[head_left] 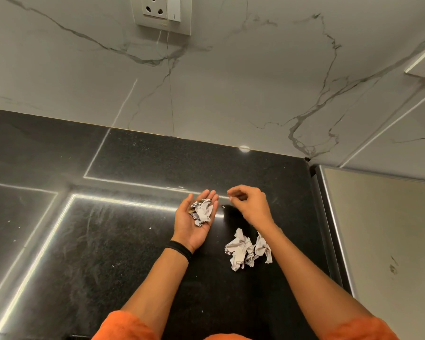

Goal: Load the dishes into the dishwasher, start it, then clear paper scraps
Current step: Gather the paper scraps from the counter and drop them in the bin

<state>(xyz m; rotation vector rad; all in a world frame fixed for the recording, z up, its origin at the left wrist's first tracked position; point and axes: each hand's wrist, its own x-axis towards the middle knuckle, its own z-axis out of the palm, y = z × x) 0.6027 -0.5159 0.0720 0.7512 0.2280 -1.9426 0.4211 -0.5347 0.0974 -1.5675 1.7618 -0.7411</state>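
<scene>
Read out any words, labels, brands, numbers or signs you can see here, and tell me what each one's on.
No readable words or numbers.
Rocker switch: one short vertical bar, no letters.
Socket plate: faint mark on its lower edge, too small to read.
Paper scraps in the left hand: dark print, too crumpled to read.
Crumpled paper on the countertop: dark print at its edges, unreadable.

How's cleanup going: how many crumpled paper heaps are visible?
2: a palm heap in the left hand, a counter heap by the right forearm; right hand may hide a scrap.
</scene>
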